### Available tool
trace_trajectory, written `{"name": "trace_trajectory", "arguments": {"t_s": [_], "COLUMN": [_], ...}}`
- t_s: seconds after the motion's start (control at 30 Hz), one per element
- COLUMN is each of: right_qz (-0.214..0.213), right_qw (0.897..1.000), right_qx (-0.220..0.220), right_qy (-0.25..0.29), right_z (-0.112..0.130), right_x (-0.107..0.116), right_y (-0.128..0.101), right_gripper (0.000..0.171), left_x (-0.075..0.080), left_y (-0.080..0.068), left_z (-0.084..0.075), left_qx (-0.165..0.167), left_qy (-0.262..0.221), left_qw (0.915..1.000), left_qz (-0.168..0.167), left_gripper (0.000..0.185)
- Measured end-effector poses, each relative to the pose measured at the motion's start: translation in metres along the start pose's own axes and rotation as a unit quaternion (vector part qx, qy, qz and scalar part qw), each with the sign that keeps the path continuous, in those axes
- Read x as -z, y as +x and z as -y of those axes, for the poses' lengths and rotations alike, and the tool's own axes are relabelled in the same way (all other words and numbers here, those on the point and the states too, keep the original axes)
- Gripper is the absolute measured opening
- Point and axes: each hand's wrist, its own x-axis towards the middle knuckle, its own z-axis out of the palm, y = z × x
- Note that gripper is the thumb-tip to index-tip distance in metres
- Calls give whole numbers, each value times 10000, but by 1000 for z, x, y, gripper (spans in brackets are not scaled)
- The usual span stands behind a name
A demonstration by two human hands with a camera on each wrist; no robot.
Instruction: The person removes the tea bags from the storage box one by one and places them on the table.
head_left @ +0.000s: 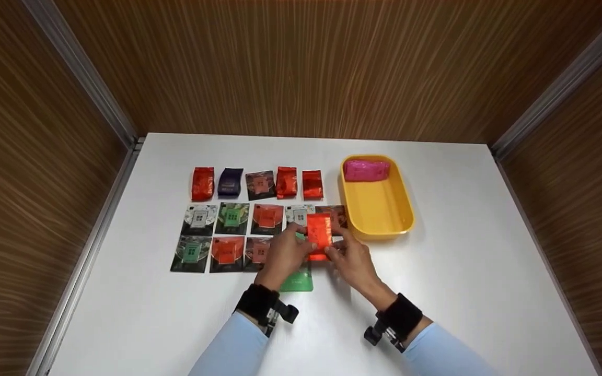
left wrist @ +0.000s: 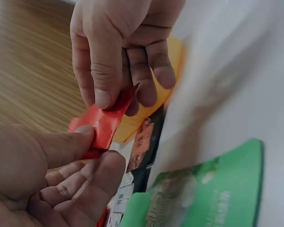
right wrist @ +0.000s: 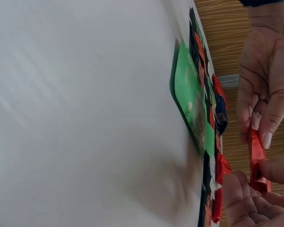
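Note:
Above the table, both hands hold a shiny red foil packet (head_left: 319, 236) upright between them. My left hand (head_left: 285, 253) pinches its left side between thumb and fingers. On the opposite side my right hand (head_left: 356, 261) grips the packet with thumb and fingertips. In the left wrist view the red packet (left wrist: 104, 120) looks slightly creased, with both thumbs on its face. Below the hands lies a green pouch (head_left: 298, 282), partly covered by the left hand. Flat square sachets, such as one with a white label (head_left: 298, 213), lie just behind the hands.
A yellow tray (head_left: 379, 209) with a pink packet (head_left: 367, 171) inside stands to the right. Flat sachets (head_left: 191, 254) lie in two rows at left. Behind them is a row with red packets (head_left: 203, 184) and a dark purple packet (head_left: 230, 182). Wood-grain panels (head_left: 301, 68) enclose the table.

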Motion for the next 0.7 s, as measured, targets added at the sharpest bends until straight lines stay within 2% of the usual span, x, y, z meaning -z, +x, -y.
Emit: {"name": "trace_trajectory", "arguments": {"t_s": [0.1,0.27,0.53,0.7], "right_qz": [79,42,158,308], "right_qw": [9994,9982,9920,9862], "right_qx": [-333,-456,-728,-876], "right_qy": [-84,-398,-1016,-1368], "right_z": [-5,-11,-15,-15], "right_x": [-2,-3,-5,-5], "right_y": [-5,-12,-18,-17], "right_gripper": [43,30,19,16], "left_x": [-6,-12,-18,-20], "left_y": [-5,-9,-10,-10], "left_z": [3,5,5,5], "left_qx": [-29,-393,-887,-869], "left_qy": [503,1011,1449,1507], "left_qw": [9987,9941,9850,9838], "left_qz": [-38,-14,308,441], "left_gripper": [33,34,27,12]}}
